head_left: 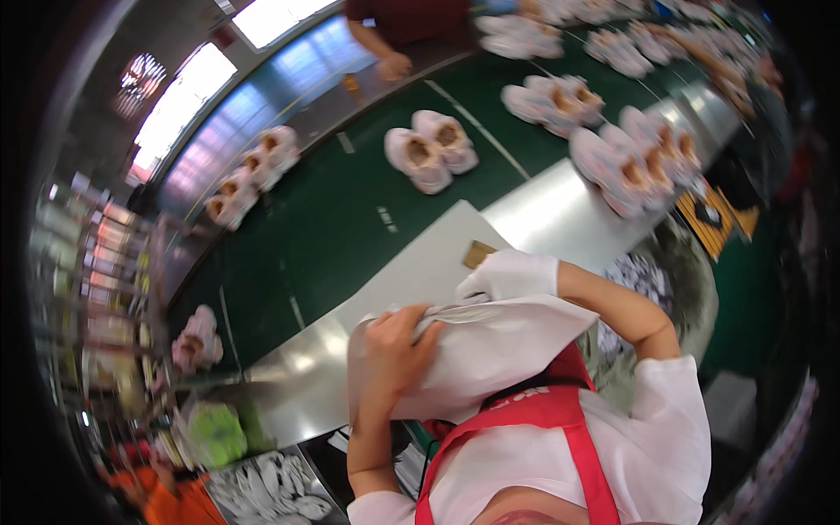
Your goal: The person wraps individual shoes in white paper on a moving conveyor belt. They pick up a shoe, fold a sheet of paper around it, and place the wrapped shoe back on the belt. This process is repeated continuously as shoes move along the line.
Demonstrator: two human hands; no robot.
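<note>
A large white sheet [490, 346], creased along its far edge, hangs in front of my chest and droops toward the red apron. The fingers of my left hand [398, 352] are bare and curl over the sheet's far left edge, gripping it. My right hand [507, 276], in a white glove, is closed at the far edge farther right, its fingertips partly lost in the folds. Beyond both hands, a flat pale sheet [420, 258] lies on the metal ledge, with a small tan square [477, 255] near the right glove.
A green conveyor belt [324, 236] runs past the metal ledge [551, 214]. Pale pink shoes [429, 150] stand on it, and more shoes [630, 162] sit on the ledge at right. A person [402, 31] is across the belt. At lower left are a green bundle [216, 433] and crumpled paper [271, 488].
</note>
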